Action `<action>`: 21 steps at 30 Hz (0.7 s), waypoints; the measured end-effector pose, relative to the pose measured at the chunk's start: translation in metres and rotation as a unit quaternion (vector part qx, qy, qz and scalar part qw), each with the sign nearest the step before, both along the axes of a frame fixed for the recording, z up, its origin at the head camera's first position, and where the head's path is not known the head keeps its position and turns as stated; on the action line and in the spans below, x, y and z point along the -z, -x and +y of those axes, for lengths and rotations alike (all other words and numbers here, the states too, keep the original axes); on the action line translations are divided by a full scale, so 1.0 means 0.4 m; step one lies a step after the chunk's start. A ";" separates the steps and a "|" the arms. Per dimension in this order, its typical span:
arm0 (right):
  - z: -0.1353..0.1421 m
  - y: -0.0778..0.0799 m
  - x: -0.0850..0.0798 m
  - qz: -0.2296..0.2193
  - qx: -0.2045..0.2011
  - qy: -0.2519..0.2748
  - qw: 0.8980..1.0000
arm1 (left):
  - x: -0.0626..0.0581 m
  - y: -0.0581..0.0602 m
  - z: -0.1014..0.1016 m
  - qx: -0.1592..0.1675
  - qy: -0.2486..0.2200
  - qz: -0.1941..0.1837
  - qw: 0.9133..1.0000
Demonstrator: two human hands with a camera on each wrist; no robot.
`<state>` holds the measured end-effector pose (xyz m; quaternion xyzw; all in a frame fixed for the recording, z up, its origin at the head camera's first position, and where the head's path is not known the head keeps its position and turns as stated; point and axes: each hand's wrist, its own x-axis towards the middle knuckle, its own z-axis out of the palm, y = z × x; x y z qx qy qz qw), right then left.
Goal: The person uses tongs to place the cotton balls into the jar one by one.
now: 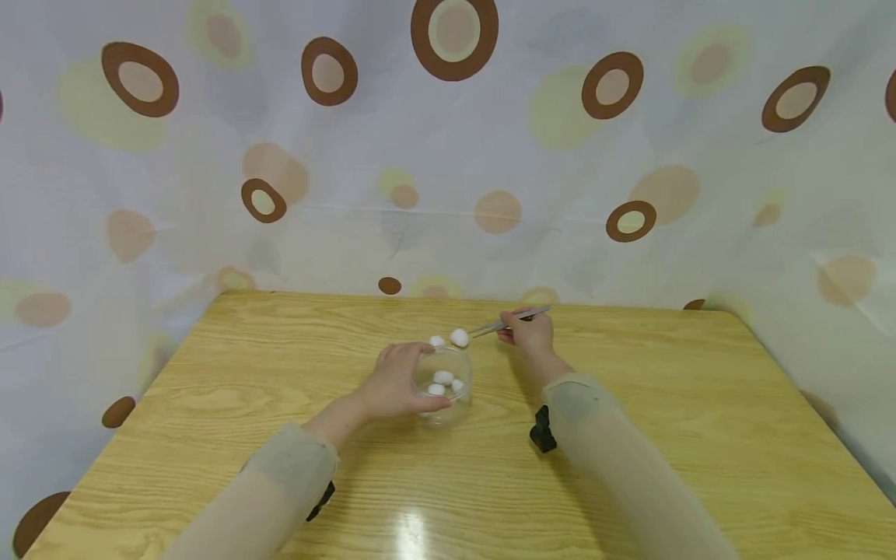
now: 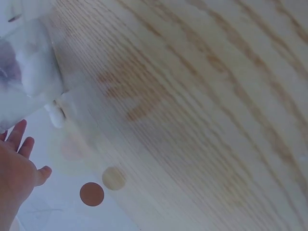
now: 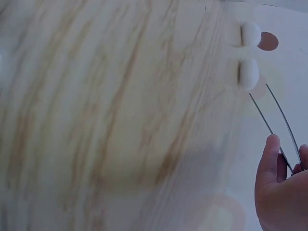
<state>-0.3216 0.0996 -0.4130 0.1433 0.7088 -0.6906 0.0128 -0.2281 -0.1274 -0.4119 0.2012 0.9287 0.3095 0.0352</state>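
Sleeves: closest in, your left sleeve and right sleeve run up from the bottom edge, a black piece hanging by the right cuff.
Bench: wood-grained bench under everything you're handling.
Left hand: and here's your left hand, curved round the clear tub, thumb across the near side of the rim, fingers reaching to its far left; they're parted just wide enough to span it.
Tub: it stands on the bench with three white balls showing inside, clustered together, each a bit egg-shaped.
Right hand: farther out, over to the right, your right hand has thumb and fingers pinching the tweezers partway along their arms.
Tweezer tips: pointing left, prongs parted by a narrow gap, they come right up beside the right loose ball; whether they touch it, you can't tell from these views.
Loose pair: that ball sits on the bench past the tub, and just left of it the left loose ball peeks out behind the far rim, partly hidden.
Backdrop: beyond the bench's far edge, you face a pale cloth printed with brown rings and peach and yellow spots.
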 end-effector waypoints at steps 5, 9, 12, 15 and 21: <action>-0.016 0.005 0.013 -0.003 0.000 -0.023 1.000 | 0.001 0.001 0.000 0.001 0.001 0.005 1.000; -0.034 0.002 0.017 -0.003 -0.004 -0.042 0.999 | 0.000 0.000 -0.001 0.004 -0.001 0.014 1.000; -0.046 0.002 0.019 -0.002 -0.005 -0.054 0.999 | -0.001 -0.001 -0.002 0.005 -0.002 0.016 1.000; -0.056 0.000 0.019 0.006 -0.008 -0.064 0.998 | -0.002 -0.002 -0.002 0.005 0.001 0.018 1.000; -0.063 -0.005 0.018 0.012 -0.006 -0.060 0.998 | 0.001 -0.002 -0.004 0.004 0.002 0.016 1.000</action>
